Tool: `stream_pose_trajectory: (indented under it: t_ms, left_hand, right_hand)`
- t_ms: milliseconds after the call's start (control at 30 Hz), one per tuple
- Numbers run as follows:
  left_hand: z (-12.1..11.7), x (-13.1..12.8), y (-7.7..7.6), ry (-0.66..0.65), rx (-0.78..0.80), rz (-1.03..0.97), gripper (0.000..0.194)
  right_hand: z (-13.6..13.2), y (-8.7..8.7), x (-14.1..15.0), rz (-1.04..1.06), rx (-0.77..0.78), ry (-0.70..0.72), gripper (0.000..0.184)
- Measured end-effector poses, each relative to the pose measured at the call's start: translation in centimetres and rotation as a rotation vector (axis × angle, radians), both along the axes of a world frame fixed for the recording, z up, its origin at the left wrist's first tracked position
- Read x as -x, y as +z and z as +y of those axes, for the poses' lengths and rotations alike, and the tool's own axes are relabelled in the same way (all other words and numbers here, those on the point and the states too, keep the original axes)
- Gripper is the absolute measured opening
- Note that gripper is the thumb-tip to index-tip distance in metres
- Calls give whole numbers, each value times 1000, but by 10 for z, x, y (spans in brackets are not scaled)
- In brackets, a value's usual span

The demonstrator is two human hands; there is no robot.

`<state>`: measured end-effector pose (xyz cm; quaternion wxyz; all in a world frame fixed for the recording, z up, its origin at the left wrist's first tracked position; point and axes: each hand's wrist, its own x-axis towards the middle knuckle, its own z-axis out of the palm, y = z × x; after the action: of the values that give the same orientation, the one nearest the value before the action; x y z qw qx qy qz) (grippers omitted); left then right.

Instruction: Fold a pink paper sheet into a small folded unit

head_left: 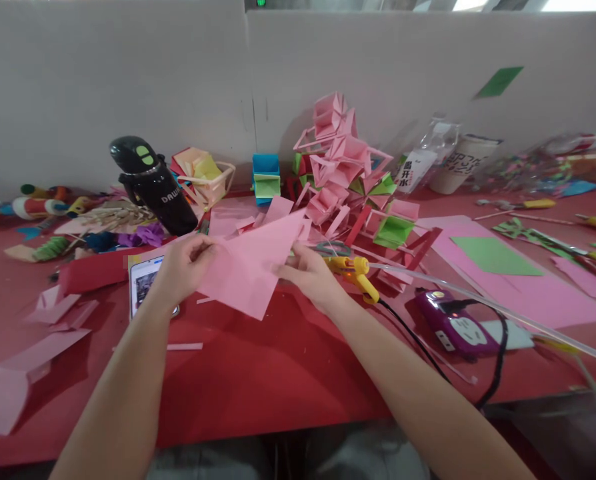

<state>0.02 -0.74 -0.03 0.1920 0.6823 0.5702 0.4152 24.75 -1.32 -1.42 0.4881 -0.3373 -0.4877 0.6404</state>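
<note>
Hold the pink sheet (253, 267) lightly by its opposite sides, with just enough tension that it doesn't sag or pick up stray creases. Let the fingertips do the work rather than the palms, and line up the edges by eye before you press anything down. Mind the yellow glue gun (351, 270) just beyond your right fingers; its light glows, so treat it as hot. The phone (148, 280) beside your left wrist is easy to knock.

Your left hand (183, 270) has its grip nearly closed, thumb and curled fingers pinching the sheet's left side. Your right hand (308, 277) grips more loosely, thumb and fingers closed on the right-hand edge. The sheet is tilted, raised over the worktop (258, 380) between its front and back edges; whether it is already folded, you can't tell from here.
</note>
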Motion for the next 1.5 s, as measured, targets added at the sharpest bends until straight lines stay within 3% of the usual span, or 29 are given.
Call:
stream_pose_trajectory:
  t_ms: [100,167,233,367,467,600,767,833,933,1067,1200,1300,1500]
  left_hand:
    - [-3,9,6,-82,114,21,22]
    - [-6,13,12,-163,231,60,20]
    - [-10,13,16,-264,347,133,18]
    - [-18,-10,17,-457,446,108,17]
    - [-19,-33,10,-533,436,76,15]
    - [-14,-38,4,-481,330,99,17]
    - [-4,3,7,-208,155,109,16]
    - [-2,19,9,-65,105,95,15]
    - [-2,28,12,32,74,56,15]
    - [-4,30,12,6,73,8,16]
    - [-5,31,14,-97,220,55,22]
    - [-9,21,18,-211,319,135,23]
    - [-16,-33,14,-309,203,104,23]
  right_hand:
    - [6,8,-8,123,-111,-263,56]
    - [9,14,-17,104,-132,-271,47]
    - [9,18,-24,-64,-140,-68,34]
    - [0,13,-22,-502,-262,343,30]
    - [-5,3,-14,-604,-365,454,28]
    - [-4,-2,-10,-651,-394,370,25]
    - [4,6,-20,-650,-487,292,26]
    - [6,9,-23,-645,-469,258,30]
    - [7,12,-23,-610,-417,133,31]
    - [5,13,-18,-488,-403,-142,27]
    - [7,9,-17,-355,-339,-300,23]
    - [10,5,-18,-330,-322,-296,25]
    - [7,6,-14,-377,-294,-158,23]
